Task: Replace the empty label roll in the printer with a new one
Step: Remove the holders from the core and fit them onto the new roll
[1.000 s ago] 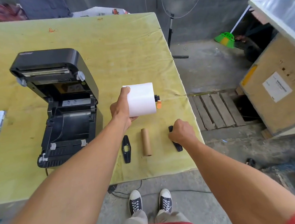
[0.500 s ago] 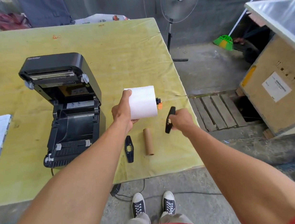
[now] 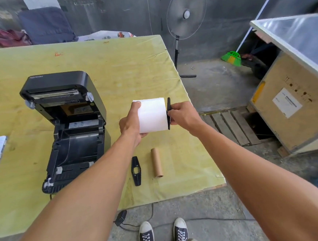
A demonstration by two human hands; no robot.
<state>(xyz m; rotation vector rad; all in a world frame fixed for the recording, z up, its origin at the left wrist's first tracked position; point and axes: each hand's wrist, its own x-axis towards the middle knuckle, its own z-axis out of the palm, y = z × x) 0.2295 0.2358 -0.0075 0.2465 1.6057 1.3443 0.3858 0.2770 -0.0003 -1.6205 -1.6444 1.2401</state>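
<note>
Fingers [image 3: 136, 105] curled round white label roll [image 3: 152, 115] in left hand [image 3: 130, 122], over table [image 3: 112, 67] near its right edge. Pinches black end plate [image 3: 168, 104] against roll's right end with right hand [image 3: 184, 114].

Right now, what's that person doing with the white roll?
A person is readying a new roll for the printer. The left hand holds the roll above the table; the right hand holds a black plate against its right end. The printer sits open; the empty tube and a second plate lie on the table.
</note>
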